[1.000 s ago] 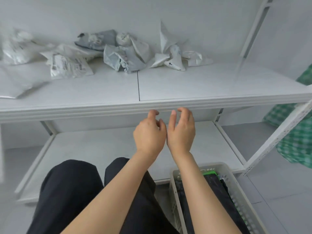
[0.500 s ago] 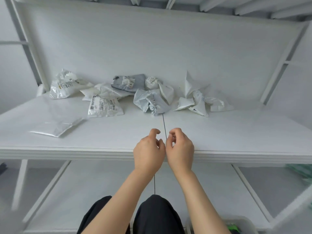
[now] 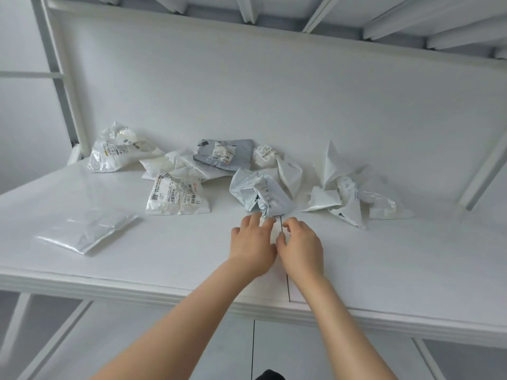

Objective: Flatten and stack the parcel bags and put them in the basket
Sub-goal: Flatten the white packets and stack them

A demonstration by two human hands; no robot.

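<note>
Several crumpled parcel bags lie along the back of the white shelf (image 3: 384,256). A pale blue crumpled bag (image 3: 258,194) sits in the middle, nearest to me. My left hand (image 3: 253,242) reaches over the shelf, its extended fingertips at the bag's front edge. My right hand (image 3: 300,245) hovers beside it with loosely curled fingers, holding nothing. A labelled white bag (image 3: 177,197) lies to the left, a grey bag (image 3: 223,154) behind, and a spiky white bag (image 3: 345,192) to the right. A flat clear bag (image 3: 87,231) rests at front left. The basket is out of view.
A white back wall closes the shelf, and an upper shelf's struts (image 3: 247,9) hang overhead. Upright frame posts (image 3: 63,78) stand at the left and right. A lower shelf (image 3: 192,338) shows beneath the front edge.
My view has tilted up from the basket and lower shelf to the shelf top. Both hands have moved forward together from the shelf's front edge to the pale blue bag.
</note>
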